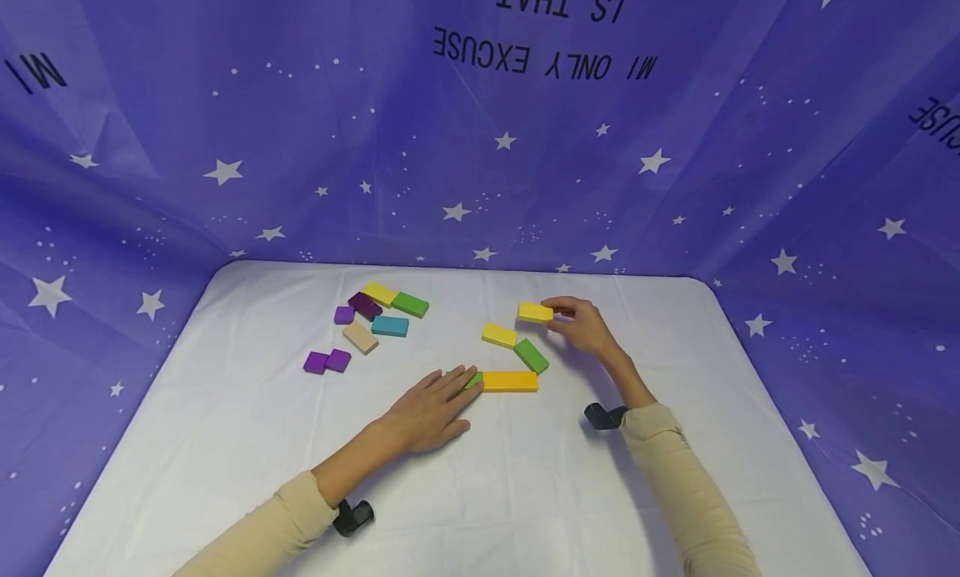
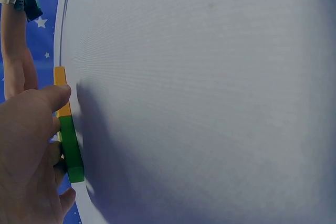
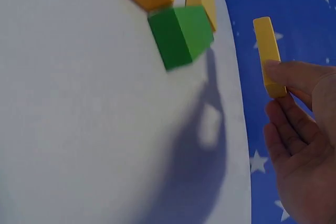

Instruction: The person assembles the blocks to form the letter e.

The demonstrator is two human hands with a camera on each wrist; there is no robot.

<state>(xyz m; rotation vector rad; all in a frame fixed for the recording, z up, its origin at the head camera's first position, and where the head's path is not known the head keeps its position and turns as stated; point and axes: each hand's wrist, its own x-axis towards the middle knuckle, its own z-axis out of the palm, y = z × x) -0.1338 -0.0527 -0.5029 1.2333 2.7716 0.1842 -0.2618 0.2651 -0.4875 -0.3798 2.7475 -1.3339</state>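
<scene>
My right hand (image 1: 583,327) pinches one end of a yellow block (image 1: 534,312) between thumb and fingers, and the right wrist view shows this yellow block (image 3: 266,45) raised off the table. My left hand (image 1: 429,412) lies with fairly straight fingers over a green block (image 1: 474,381), partly hiding it. That green block (image 2: 72,150) meets the end of a long orange-yellow block (image 1: 511,382). From the right end of the long block, a slanted green block (image 1: 532,356) leads up toward another yellow block (image 1: 499,336).
On the left of the white table (image 1: 247,444) lies a loose group: a yellow block (image 1: 381,294), a green block (image 1: 410,304), a dark purple piece (image 1: 365,305), a blue block (image 1: 390,326), a tan block (image 1: 361,338) and several small purple squares (image 1: 338,360). A starry purple cloth (image 1: 420,168) hangs behind.
</scene>
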